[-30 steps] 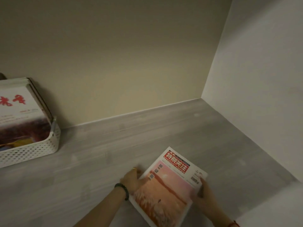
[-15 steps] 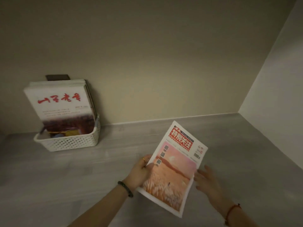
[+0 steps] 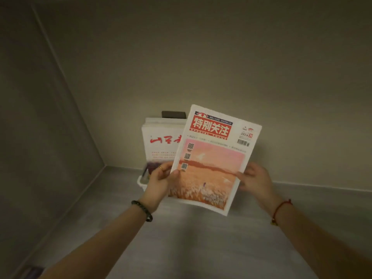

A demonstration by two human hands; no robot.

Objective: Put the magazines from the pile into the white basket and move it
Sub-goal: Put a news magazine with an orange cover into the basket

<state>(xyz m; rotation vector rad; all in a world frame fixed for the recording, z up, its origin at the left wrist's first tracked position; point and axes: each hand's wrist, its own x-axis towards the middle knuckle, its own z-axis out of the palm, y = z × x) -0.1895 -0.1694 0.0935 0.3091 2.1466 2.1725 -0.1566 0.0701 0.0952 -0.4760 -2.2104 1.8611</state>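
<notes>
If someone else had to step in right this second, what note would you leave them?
Left hand grips the pink-cover magazine by its left edge; right hand pinches its right edge.
It is held in the air in front of the white basket, which stands by the back wall.
Done: other magazines stand upright in the basket.
Left: slot this one in, then move the basket. No pile is in view.

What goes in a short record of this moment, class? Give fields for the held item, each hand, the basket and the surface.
held item: magazine, red title, pink-orange cover, lifted off the counter
left hand: pinches its left edge
right hand: holds its right edge
white basket: behind the magazine, mostly hidden, near the back wall
basket contents: upright magazines
surface: grey counter
</notes>
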